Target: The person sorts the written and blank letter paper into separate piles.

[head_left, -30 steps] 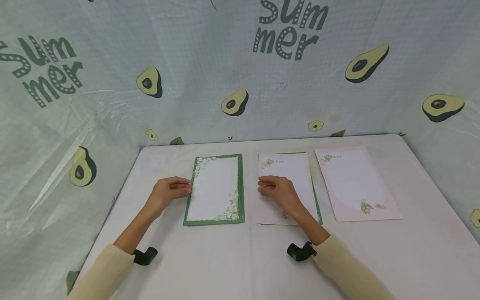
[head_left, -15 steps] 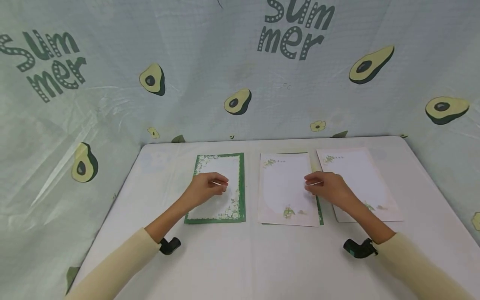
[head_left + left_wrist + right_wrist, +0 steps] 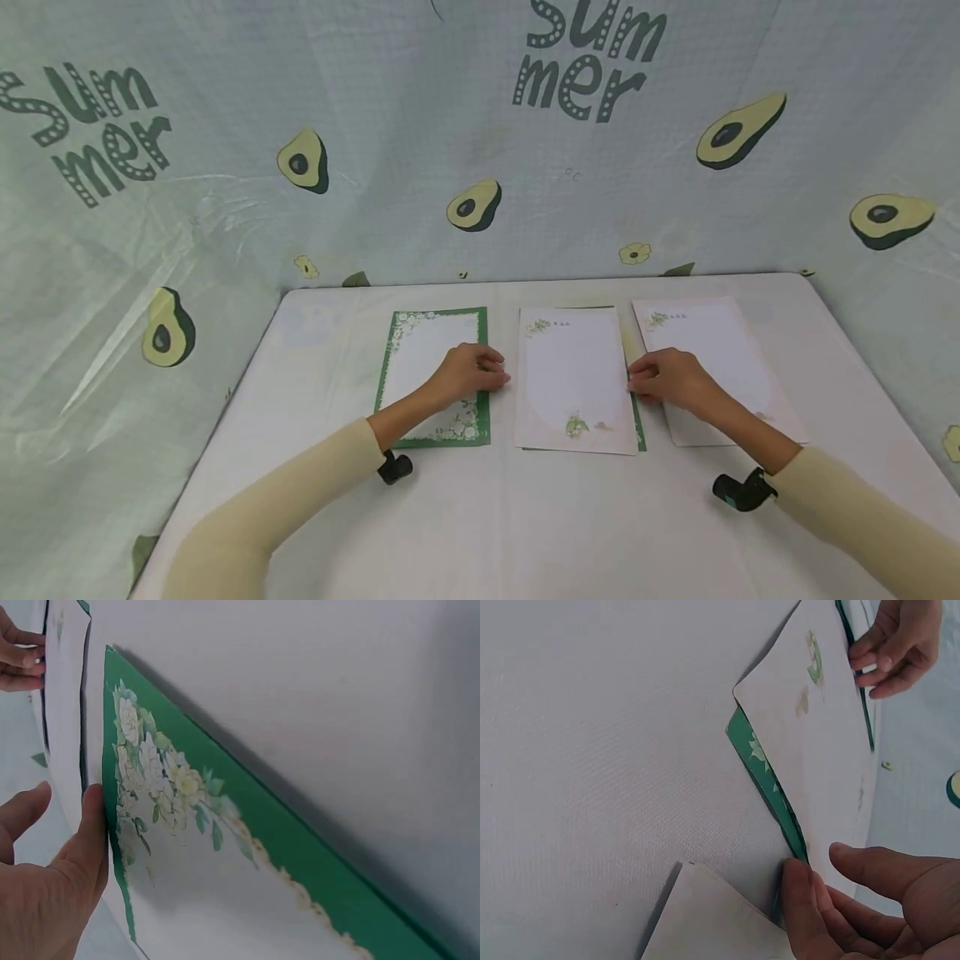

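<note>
In the head view, a green-bordered floral sheet of paper (image 3: 416,358) lies at the left, on a green-edged sheet or stack. My left hand (image 3: 471,371) reaches across it to its right edge; in the left wrist view the index finger (image 3: 92,814) lies along that green edge, thumb apart. In the middle, a pale pink sheet (image 3: 573,375) covers a green one (image 3: 641,429), whose edge peeks out. My right hand (image 3: 670,379) is at their right edge. In the right wrist view, its fingertips (image 3: 793,871) touch that edge, with the thumb (image 3: 870,864) apart from them.
Another pink sheet (image 3: 750,375) lies tilted at the right, partly behind my right hand and forearm. All the paper lies on a white-covered table (image 3: 525,533). A cloth (image 3: 390,125) printed with avocados surrounds the table's back and sides.
My left hand has moved right, from the green-bordered sheet's left edge to its right edge. My right hand has moved from the middle pink sheet's left side to its right edge.
</note>
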`<state>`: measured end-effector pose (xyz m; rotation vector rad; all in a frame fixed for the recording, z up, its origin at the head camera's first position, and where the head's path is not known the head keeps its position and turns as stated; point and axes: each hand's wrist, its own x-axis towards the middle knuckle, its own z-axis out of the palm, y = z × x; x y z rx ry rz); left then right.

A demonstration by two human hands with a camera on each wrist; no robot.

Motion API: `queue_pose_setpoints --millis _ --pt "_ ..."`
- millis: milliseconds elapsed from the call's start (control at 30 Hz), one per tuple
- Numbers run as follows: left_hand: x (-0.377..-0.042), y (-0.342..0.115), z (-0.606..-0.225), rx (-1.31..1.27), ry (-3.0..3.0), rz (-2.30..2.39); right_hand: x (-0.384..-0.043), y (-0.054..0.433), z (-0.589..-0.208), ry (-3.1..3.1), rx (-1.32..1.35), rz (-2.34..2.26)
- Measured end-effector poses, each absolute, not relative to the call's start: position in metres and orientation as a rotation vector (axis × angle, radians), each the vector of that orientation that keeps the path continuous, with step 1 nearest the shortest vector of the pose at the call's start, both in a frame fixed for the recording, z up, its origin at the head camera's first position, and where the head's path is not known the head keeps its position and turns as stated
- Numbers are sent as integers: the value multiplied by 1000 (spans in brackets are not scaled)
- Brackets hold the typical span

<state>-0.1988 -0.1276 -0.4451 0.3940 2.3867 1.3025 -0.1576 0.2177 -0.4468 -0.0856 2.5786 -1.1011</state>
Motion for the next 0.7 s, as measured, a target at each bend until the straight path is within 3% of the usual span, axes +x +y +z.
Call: queue_pose_setpoints --millis 233,700 --pt "-206 -112 -444 263 2285 1340 -161 217 -443 2508 -37 -1138" --pt "-202 -109 -449 294 2246 1473 -159 208 -442 2523 -29 -1137"
